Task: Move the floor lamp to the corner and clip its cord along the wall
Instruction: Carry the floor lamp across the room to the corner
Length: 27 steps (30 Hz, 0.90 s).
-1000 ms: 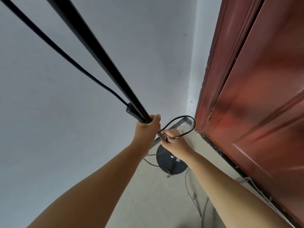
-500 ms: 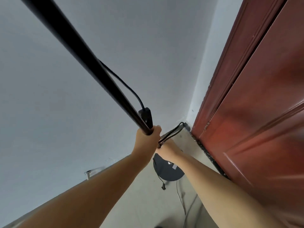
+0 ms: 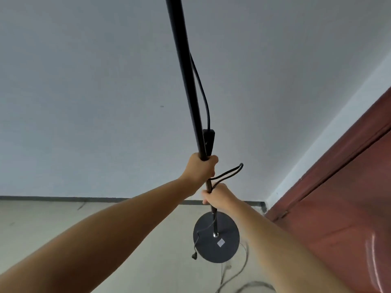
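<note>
The floor lamp's black pole (image 3: 186, 81) runs from the top of the view down to its round black base (image 3: 216, 236). The base is above or on the floor near the corner; I cannot tell if it touches. My left hand (image 3: 201, 169) grips the pole just below the black inline switch box (image 3: 208, 142). My right hand (image 3: 220, 196) grips the pole lower down, together with a folded loop of the black cord (image 3: 229, 173). More cord hangs along the pole, and its plug end (image 3: 194, 256) dangles left of the base.
A dark red door (image 3: 338, 208) fills the right side, meeting the grey-white wall (image 3: 84, 102) at the corner. A dark baseboard (image 3: 63, 198) runs along the wall's foot. Thin loose wires (image 3: 237, 278) lie on the pale floor in front of the base.
The view has turned left and the pole now stands nearly upright instead of slanted. The base sits further left of the door. Both hands keep their grip; the cord loop has narrowed.
</note>
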Each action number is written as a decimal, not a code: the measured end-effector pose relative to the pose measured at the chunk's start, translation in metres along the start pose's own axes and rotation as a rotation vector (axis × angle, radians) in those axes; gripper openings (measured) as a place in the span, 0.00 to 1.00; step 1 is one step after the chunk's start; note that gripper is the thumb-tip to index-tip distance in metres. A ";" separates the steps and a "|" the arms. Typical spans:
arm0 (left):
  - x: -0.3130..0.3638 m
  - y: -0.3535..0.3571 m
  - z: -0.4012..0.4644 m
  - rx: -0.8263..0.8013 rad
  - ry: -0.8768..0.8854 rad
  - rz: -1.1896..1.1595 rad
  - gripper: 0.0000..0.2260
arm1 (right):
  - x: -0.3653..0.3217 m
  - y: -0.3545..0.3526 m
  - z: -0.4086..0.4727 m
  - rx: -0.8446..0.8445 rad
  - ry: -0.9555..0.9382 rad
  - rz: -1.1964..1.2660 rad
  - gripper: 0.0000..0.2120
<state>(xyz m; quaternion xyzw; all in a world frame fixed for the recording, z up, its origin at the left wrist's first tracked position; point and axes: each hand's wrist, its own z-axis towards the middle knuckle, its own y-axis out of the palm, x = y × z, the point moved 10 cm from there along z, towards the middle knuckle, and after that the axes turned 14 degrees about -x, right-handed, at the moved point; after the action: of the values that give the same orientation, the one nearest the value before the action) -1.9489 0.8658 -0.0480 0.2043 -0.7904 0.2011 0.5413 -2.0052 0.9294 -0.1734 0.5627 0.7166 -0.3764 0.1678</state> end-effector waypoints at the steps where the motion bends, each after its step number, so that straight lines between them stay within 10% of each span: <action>1: 0.007 -0.016 -0.016 0.030 0.012 -0.017 0.08 | -0.019 0.011 -0.007 -0.025 -0.010 -0.034 0.14; 27: -0.121 -0.569 -0.425 0.727 0.013 -0.189 0.09 | -0.457 0.555 0.036 -0.564 -0.348 -0.696 0.14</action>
<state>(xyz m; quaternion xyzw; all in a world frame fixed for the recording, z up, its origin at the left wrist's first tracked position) -1.2722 0.6323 0.0355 0.4538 -0.6419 0.4189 0.4545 -1.3526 0.6387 -0.0881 0.1506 0.8978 -0.2897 0.2955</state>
